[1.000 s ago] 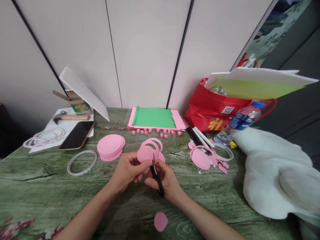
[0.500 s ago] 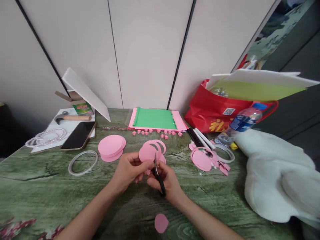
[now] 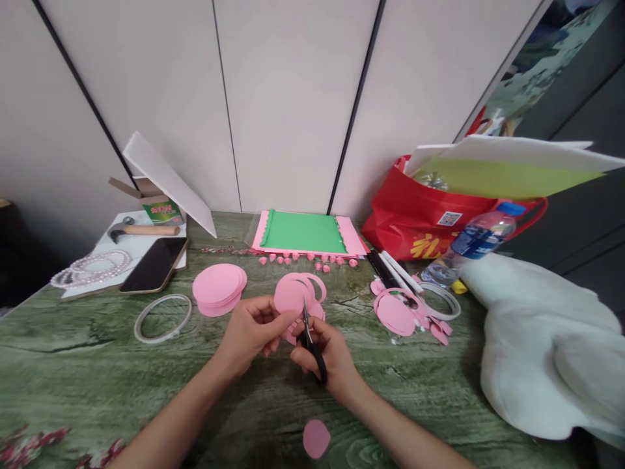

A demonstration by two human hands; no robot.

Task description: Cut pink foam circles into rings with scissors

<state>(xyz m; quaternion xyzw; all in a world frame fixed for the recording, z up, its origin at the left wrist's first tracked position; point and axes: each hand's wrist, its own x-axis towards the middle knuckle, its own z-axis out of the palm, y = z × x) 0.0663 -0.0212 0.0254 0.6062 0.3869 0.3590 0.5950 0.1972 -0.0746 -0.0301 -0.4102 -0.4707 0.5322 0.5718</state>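
Near the middle of the table, my left hand (image 3: 254,332) pinches a pink paper disc (image 3: 289,297) by its lower edge. My right hand (image 3: 327,355) is closed around black-handled scissors (image 3: 311,345), their blades pointing up at the disc's right edge. Pink paper rings (image 3: 318,286) and other pink pieces lie just behind the hands, partly hidden by them. A stack of pink discs (image 3: 218,286) rests to the left. One small pink piece (image 3: 316,438) lies near the front edge.
Tape rolls (image 3: 163,318), a phone (image 3: 154,264), a hammer (image 3: 146,230) and beads (image 3: 92,268) are on the left. Behind sit green and pink sheets (image 3: 305,232) and small pink pieces. Pink scraps (image 3: 396,315), pens, a bottle (image 3: 481,238), a red bag (image 3: 400,215) and a white cushion (image 3: 541,352) occupy the right.
The whole view has shifted very slightly. My hands, the disc and the scissors keep nearly the same pose.
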